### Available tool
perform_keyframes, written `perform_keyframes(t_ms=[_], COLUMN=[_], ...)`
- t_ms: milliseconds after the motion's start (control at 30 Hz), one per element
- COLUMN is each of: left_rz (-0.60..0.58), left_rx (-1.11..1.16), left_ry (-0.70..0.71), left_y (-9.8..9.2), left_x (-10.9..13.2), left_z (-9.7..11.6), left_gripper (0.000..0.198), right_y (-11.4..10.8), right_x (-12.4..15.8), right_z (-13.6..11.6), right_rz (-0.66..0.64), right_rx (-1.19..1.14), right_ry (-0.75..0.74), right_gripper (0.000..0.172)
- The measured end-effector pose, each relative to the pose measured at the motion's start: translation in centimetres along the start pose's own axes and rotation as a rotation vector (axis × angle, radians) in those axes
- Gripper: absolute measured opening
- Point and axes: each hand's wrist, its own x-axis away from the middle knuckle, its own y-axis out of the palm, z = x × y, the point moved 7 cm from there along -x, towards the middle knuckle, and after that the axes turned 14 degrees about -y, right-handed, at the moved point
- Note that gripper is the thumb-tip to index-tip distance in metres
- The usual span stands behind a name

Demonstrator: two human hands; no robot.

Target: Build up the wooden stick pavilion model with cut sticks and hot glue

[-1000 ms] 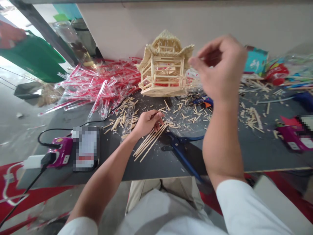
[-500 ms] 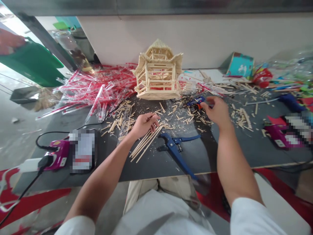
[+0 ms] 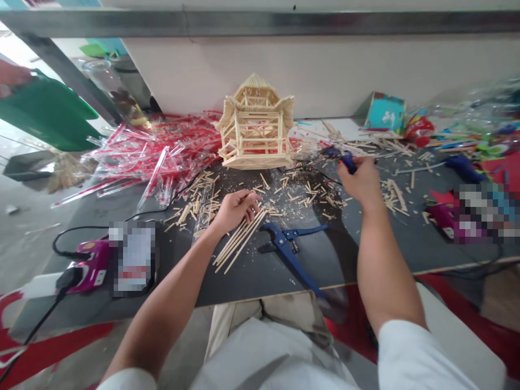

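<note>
Pale wood, thin sticks joined into a two-tiered pavilion model (image 3: 257, 143); standing upright toward the rear of a dark grey tabletop (image 3: 182, 252).

Right hand (image 3: 361, 181): to the right of the pavilion model and a little nearer the wearer; fingers closed round a blue glue gun (image 3: 347, 161), its dark front end directed left toward the model; much of the tool hidden by the grip.

Left hand (image 3: 236, 211): in front of the model, well apart from it; fingers half curled, thumb and forefinger close together; whether anything is pinched between them cannot be told; the hand lies at the far ends of a loose bundle of long, slender pale wooden sticks (image 3: 239, 244), contact unclear.

Blue long-handled hand cutter (image 3: 290, 252): in front of the model, just right of the stick bundle; handles spread apart; untouched by either hand.

Short pale wood offcuts (image 3: 314, 192): scattered before the model and to both sides; red-and-clear plastic wrappers (image 3: 162, 154), heaped left of it; teal printed box (image 3: 385, 112), farther right of it, near the wall; magenta power strip (image 3: 95, 265) and dark-edged phone (image 3: 136, 257), side by side, left of the model and nearer the wearer.
</note>
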Motion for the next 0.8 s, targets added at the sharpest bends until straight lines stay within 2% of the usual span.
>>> perform_keyframes(t_ms=[100, 267, 400, 533, 800], left_rz=[-0.004, 0.000, 0.001, 0.023, 0.065], left_rx=[0.006, -0.005, 0.000, 0.003, -0.025], left_ry=[0.002, 0.004, -0.010, -0.023, -0.035], left_y=[-0.1, -0.1, 0.0, -0.1, -0.4], left_x=[0.0, -0.1, 0.0, 0.0, 0.0], left_z=[0.0, 0.0, 0.1, 0.2, 0.5], left_gripper=[0.051, 0.049, 0.050, 0.051, 0.048], right_y=[-3.3, -7.7, -9.5, -9.5, -8.2], right_x=[-1.5, -4.5, -4.7, -3.9, -3.7], right_z=[-1.8, -9.2, -14.0, -16.5, -18.4], right_rz=[0.216, 0.364, 0.497, 0.511, 0.311], right_rx=[-0.147, -0.184, -0.166, -0.096, 0.087], right_ry=[-0.006, -0.375, -0.520, -0.554, -0.569], right_gripper=[0.034, 0.035, 0.025, 0.028, 0.043])
